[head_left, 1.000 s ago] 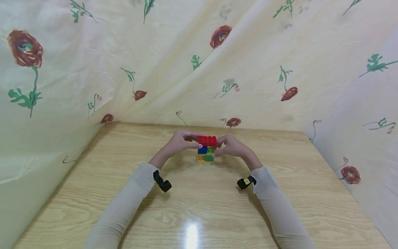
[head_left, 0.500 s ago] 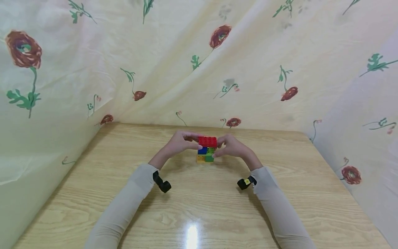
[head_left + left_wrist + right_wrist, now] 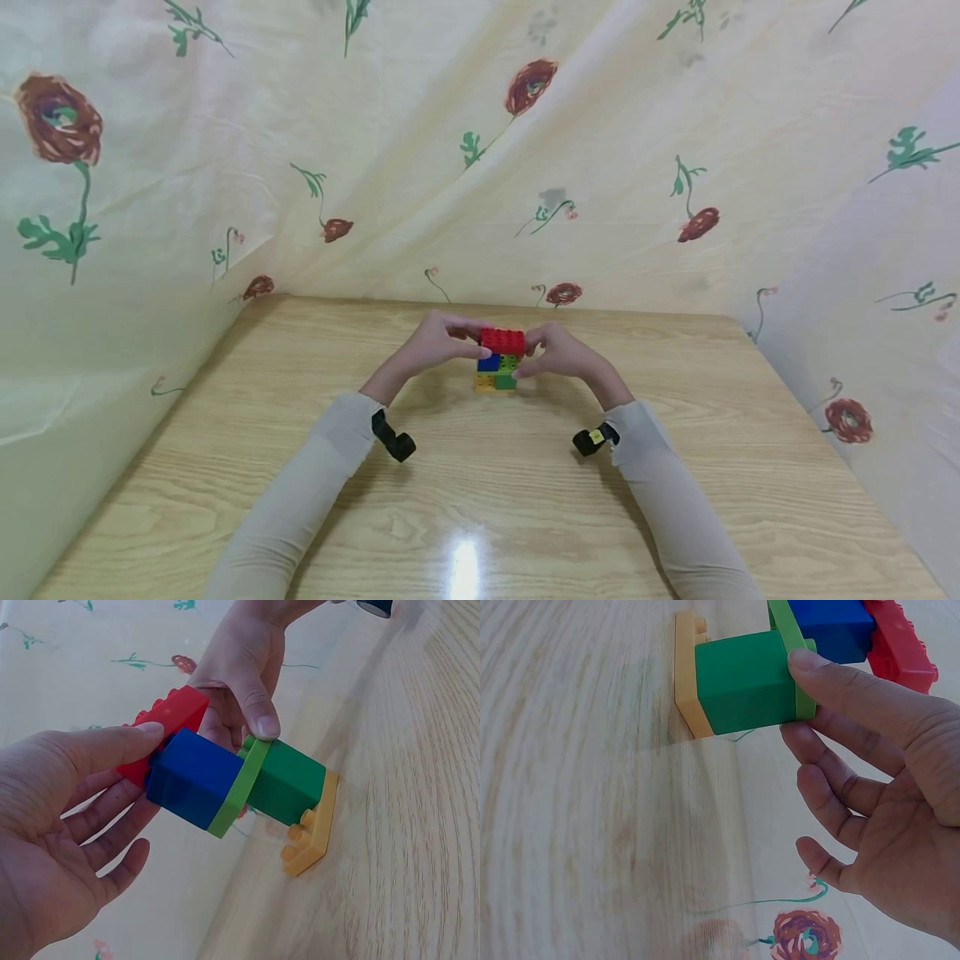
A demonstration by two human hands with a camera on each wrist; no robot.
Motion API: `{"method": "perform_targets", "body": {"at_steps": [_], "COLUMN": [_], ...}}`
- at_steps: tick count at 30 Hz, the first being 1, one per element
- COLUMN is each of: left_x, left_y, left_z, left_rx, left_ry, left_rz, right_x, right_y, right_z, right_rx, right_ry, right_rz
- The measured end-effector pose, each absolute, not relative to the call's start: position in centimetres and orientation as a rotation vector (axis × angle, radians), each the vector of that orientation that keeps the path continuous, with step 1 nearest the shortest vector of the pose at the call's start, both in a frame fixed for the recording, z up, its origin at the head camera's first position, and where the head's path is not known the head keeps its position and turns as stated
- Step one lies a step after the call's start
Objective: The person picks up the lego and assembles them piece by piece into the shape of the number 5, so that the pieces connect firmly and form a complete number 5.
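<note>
A stack of toy building bricks stands on the table: an orange-yellow studded plate (image 3: 321, 829) at the bottom, a green brick (image 3: 746, 682) on it, then a lime green plate (image 3: 241, 787), a blue brick (image 3: 196, 778) and a red brick (image 3: 502, 341) at the top. In the left wrist view the red brick sits slightly askew on the blue one. My left hand (image 3: 435, 343) pinches the red brick, thumb in front and fingers behind. My right hand (image 3: 561, 352) grips the lime green plate, its thumb on the edge above the green brick; its other fingers are partly hidden behind.
The wood-grain table (image 3: 480, 475) stretches around the stack and shows a bright glare near its front. A floral cloth (image 3: 390, 167) hangs behind it and along both sides. A black wrist camera (image 3: 393, 439) sits on the left sleeve, another wrist camera (image 3: 592, 440) on the right.
The red brick and my left fingertips have shifted very slightly to the right. My right hand and the lower bricks look unmoved.
</note>
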State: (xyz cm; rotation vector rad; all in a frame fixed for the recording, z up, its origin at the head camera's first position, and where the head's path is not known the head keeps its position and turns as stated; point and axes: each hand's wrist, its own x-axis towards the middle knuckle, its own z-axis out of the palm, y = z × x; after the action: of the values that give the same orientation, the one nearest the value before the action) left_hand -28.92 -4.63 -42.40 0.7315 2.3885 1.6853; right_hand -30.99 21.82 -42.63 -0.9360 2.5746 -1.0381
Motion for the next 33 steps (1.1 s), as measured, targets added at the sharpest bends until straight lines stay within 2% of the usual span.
{"method": "perform_targets", "body": {"at_steps": [17, 33], "left_x": [-28.69, -28.93], "left_y": [-5.56, -5.13], "left_z": [-43.32, -42.63], "left_rx": [0.736, 0.718], "left_ry": [2.313, 2.355], "left_rz": [1.742, 1.714], "right_x": [-30.88, -30.96], "right_y": [21.69, 21.82], "right_z": [-42.9, -42.59], "right_rx": [-0.954, -0.949], "right_ry": [2.555, 2.57], "right_rz": [-1.024, -1.033]}}
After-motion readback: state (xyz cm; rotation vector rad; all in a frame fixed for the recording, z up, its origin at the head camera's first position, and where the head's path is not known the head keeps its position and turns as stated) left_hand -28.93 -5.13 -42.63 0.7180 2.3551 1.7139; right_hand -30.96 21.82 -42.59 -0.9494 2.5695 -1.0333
